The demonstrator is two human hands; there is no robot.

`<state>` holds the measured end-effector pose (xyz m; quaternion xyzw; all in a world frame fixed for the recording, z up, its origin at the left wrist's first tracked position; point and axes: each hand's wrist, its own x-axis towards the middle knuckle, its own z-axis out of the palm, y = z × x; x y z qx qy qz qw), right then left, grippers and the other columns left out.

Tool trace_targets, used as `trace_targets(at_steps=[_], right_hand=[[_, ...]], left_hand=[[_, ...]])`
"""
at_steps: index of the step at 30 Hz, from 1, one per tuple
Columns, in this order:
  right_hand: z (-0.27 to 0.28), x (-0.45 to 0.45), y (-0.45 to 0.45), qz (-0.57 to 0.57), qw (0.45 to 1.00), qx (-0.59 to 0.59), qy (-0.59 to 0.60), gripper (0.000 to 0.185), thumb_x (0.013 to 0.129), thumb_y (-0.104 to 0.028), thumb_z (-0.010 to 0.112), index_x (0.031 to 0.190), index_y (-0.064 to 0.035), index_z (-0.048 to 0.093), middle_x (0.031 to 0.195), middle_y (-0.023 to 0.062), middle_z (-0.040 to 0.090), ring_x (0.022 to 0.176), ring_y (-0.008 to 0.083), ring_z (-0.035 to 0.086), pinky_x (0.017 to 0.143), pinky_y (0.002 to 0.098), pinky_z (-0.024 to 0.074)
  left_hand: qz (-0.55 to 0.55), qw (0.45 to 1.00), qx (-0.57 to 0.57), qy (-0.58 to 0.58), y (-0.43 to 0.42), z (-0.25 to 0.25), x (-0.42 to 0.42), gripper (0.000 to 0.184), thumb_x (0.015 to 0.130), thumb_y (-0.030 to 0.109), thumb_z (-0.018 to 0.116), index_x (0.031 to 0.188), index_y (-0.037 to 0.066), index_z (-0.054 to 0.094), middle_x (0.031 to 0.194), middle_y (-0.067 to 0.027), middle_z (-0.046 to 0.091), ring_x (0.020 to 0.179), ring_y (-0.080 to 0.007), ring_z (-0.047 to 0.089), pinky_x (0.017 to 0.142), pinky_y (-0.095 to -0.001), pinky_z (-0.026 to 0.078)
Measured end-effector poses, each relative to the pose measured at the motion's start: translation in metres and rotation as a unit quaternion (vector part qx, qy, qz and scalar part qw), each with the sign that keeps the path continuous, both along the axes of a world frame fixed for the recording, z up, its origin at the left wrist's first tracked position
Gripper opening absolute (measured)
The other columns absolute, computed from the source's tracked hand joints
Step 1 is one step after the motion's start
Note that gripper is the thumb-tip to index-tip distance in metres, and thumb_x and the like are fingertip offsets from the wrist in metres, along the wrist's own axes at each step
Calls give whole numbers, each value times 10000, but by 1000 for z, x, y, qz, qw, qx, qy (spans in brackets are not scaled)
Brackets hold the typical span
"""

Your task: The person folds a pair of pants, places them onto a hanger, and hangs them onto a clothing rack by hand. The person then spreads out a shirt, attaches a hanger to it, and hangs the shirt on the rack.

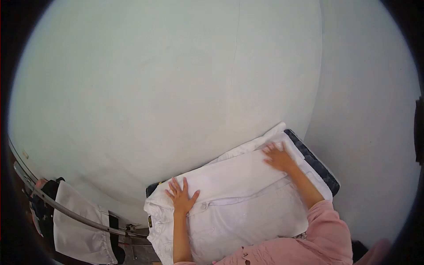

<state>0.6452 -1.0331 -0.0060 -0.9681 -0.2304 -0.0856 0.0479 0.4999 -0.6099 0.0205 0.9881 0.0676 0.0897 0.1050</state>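
A white long-sleeved shirt lies spread over a dark padded surface, its collar end toward the left with a small dark label. My left hand rests flat near the collar and shoulder, fingers spread. Farther right, my right hand is on the white cloth near the far right end, fingers apart and slightly blurred. A sleeve stretches lengthwise between both hands along the wall side. Nothing is gripped in either hand.
A pale wall stands right behind the padded surface and meets another wall at the right. At the lower left, a curved metal rail passes in front of a hanging white garment and dark clothes.
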Motion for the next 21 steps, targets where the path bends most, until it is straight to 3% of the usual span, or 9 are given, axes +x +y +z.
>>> trace_targets(at_steps=[1,5,7,9,12,15,18,19,21], right_hand=[[30,-13,-13,-64,996,-7,58,601,902,-516,380,1412,-204,319,1497,33,236,1398,242,140,997,693,-64],[8,-7,26,-243,968,-64,15,600,897,-516,383,1401,-193,337,1509,47,198,1406,253,101,991,698,-61],[18,-36,79,-77,995,58,-6,617,890,-540,390,1406,-205,328,1514,38,181,1406,268,95,991,707,-30],[9,-58,110,231,961,137,59,634,884,-561,394,1410,-214,320,1510,38,194,1402,285,107,988,718,-3],[10,-56,94,222,973,21,66,647,881,-576,392,1415,-221,308,1509,35,199,1398,293,123,984,723,1],[3,-16,12,-32,999,7,-14,582,893,-544,381,1375,-218,396,1480,92,263,1388,262,174,997,710,-10],[1,10,-55,-128,982,-9,-140,493,854,-465,495,1293,-239,499,1484,126,229,1396,306,104,974,737,0],[14,8,-59,-124,982,-11,-139,493,854,-465,495,1293,-239,499,1484,126,229,1396,306,104,974,737,0],[33,4,-63,-140,990,30,12,411,800,-383,606,1185,-240,584,1469,128,258,1391,312,116,971,746,15]], left_hand=[[0,1000,-6,1,-1,-2,1,898,771,654,490,1445,127,217,1490,-264,-25,1371,-444,-59,1017,-635,-104],[13,1000,10,0,-6,-3,2,890,759,643,518,1439,138,243,1499,-241,-31,1377,-426,-61,1020,-631,-101],[14,1000,11,-20,-5,-4,1,895,751,643,527,1439,144,246,1500,-240,-30,1376,-428,-65,1020,-631,-99],[15,1000,9,-24,-3,-6,-1,891,749,640,532,1437,148,251,1500,-241,-25,1375,-430,-64,1018,-632,-101],[15,999,6,-35,-2,-5,2,884,746,634,544,1434,153,265,1499,-242,-15,1373,-438,-62,1015,-637,-101],[10,999,-1,-42,-3,-3,-4,845,756,594,556,1426,155,286,1500,-241,3,1369,-452,-54,1010,-647,-96],[5,996,-4,-83,-1,-3,3,761,784,503,552,1416,155,311,1501,-236,27,1364,-466,-40,1001,-662,-87],[8,994,-3,-113,5,-7,5,713,801,450,544,1411,155,322,1502,-233,38,1362,-473,-32,996,-671,-81],[26,987,6,-161,12,-13,14,648,815,342,523,1407,160,333,1504,-224,45,1358,-483,0,980,-693,-79]])
